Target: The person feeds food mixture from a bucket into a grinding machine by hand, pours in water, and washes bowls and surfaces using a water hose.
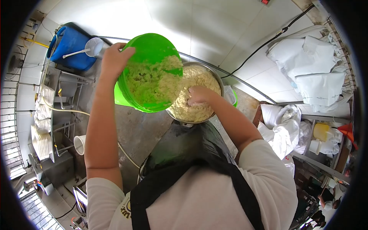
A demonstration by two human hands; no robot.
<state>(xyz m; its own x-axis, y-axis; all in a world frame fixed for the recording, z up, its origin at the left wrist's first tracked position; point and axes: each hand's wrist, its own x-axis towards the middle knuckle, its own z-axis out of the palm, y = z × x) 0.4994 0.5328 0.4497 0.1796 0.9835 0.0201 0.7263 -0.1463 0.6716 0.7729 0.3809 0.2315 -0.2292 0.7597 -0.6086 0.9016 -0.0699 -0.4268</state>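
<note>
My left hand grips the rim of a bright green bucket, which is tilted towards a round metal bowl. Pale, crumbly dough-like material lies inside the bucket and reaches its lower right edge. More of the same crumbly mass fills the bowl. My right hand rests in the mass in the bowl, its fingertips partly sunk in and hidden. The bucket overlaps the left side of the bowl.
A blue barrel with a white-handled dipper stands at the upper left. White sacks are piled at the right. A hose runs across the floor at the left. Another person is at the lower right.
</note>
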